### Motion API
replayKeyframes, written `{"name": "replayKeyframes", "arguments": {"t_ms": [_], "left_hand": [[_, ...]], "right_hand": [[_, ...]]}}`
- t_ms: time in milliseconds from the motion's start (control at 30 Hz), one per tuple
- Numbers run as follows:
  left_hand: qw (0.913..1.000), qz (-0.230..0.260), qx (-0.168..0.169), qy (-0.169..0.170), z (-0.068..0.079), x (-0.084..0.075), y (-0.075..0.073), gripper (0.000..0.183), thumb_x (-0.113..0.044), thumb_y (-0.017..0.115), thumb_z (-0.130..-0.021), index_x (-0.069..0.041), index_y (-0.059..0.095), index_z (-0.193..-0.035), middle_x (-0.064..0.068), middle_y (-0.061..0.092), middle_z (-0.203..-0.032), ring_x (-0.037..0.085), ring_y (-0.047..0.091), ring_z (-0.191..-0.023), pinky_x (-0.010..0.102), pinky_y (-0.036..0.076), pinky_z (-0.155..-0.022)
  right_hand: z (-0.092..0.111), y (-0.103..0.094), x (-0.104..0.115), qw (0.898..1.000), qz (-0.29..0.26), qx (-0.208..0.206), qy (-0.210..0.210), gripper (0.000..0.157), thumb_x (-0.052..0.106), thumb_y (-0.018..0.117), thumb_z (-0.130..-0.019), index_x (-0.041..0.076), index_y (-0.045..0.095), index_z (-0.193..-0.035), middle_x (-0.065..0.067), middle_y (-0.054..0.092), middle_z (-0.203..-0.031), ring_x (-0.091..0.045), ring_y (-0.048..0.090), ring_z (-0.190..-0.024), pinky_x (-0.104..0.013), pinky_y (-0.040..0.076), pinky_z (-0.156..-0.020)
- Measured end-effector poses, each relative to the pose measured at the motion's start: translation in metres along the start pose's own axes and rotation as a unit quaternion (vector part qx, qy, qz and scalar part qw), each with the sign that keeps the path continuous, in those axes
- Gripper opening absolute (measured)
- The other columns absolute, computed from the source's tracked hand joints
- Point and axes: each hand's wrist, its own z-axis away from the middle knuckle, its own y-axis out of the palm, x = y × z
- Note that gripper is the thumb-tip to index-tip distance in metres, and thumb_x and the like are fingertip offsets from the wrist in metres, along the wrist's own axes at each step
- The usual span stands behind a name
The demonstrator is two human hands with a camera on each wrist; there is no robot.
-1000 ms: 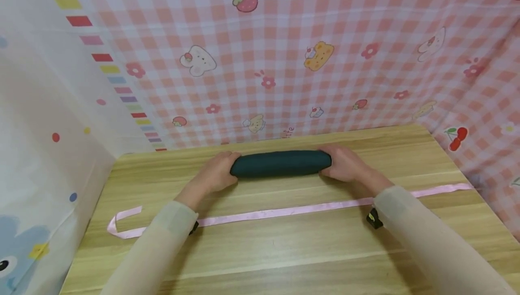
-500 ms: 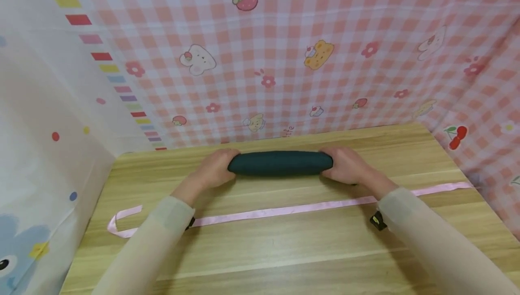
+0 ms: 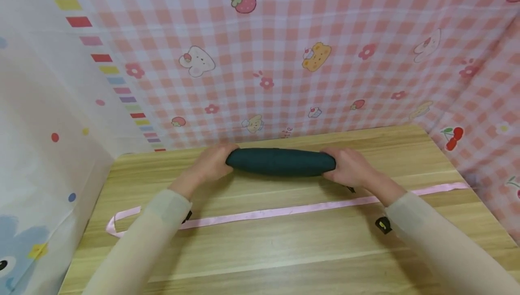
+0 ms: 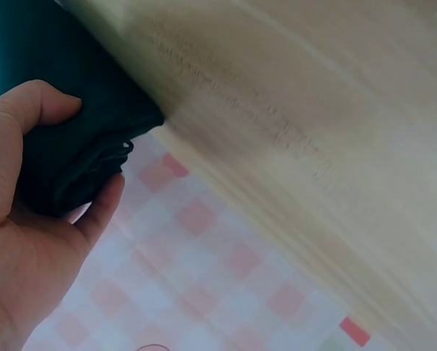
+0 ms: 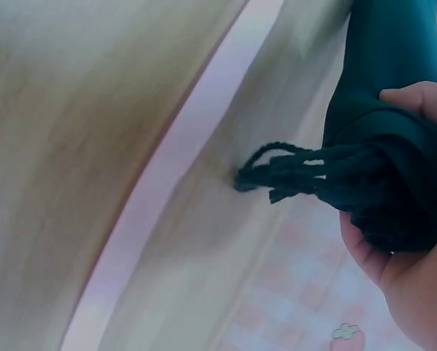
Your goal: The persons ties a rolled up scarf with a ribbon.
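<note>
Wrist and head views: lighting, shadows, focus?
Head: well lit, soft shadows beside the sleeves, faint sheen on the table. Left wrist: dim, hazy, folds of the dark green roll near black. Right wrist: soft focus, fringe readable, pink ribbon slightly blurred.

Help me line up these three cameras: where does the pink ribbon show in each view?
Head: the ribbon crosses the lower half, its left end doubled back.
Left wrist: not in this picture.
Right wrist: it slants from the top, just right of centre, to the bottom left.
Shared landmark: the green roll, just below centre in head, top left in left wrist, at right in right wrist.
</note>
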Motion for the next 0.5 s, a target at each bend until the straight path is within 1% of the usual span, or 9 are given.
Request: {"name": "replayKeyframes", "arguments": {"t_ms": [133, 267, 367, 500], "left_hand": [[0.9997, -0.004, -0.014, 0.017, -0.002, 0.001, -0.006, 0.054, 0.002, 0.082, -0.082, 0.003, 0.064, -0.133, 0.021, 0.067, -0.133, 0.04, 0.06, -0.126, 0.053, 0.046, -0.11], [0.9995, -0.01, -0.018, 0.026, -0.006, 0.001, -0.011, 0.057, 0.003, 0.081, -0.082, 0.003, 0.063, -0.136, 0.021, 0.067, -0.133, 0.04, 0.061, -0.126, 0.052, 0.046, -0.11], [0.9989, -0.021, -0.022, 0.036, -0.009, 0.001, -0.013, 0.055, 0.003, 0.08, -0.082, 0.002, 0.064, -0.134, 0.021, 0.068, -0.131, 0.04, 0.061, -0.125, 0.051, 0.046, -0.11], [0.9978, -0.034, -0.031, 0.049, -0.013, 0.0, -0.016, 0.052, 0.003, 0.081, -0.082, 0.003, 0.065, -0.132, 0.02, 0.069, -0.13, 0.041, 0.06, -0.124, 0.052, 0.044, -0.111]], "right_hand": [[0.004, -0.004, 0.005, 1.0, 0.001, -0.001, -0.009, 0.058, 0.02, 0.084, -0.082, 0.001, 0.065, -0.134, -0.017, 0.073, -0.117, -0.032, 0.069, -0.097, -0.054, 0.056, -0.084], [0.009, -0.008, 0.012, 1.0, 0.009, -0.008, -0.015, 0.059, 0.02, 0.083, -0.082, 0.001, 0.065, -0.134, -0.016, 0.075, -0.112, -0.029, 0.069, -0.091, -0.052, 0.056, -0.081], [0.015, -0.01, 0.018, 1.0, 0.011, -0.016, -0.016, 0.06, 0.022, 0.083, -0.081, 0.003, 0.066, -0.135, -0.014, 0.075, -0.11, -0.026, 0.069, -0.089, -0.049, 0.056, -0.079], [0.024, -0.012, 0.025, 0.999, -0.001, -0.029, -0.027, 0.059, 0.02, 0.084, -0.08, 0.003, 0.067, -0.133, -0.013, 0.075, -0.11, -0.023, 0.069, -0.086, -0.046, 0.057, -0.076]]}}
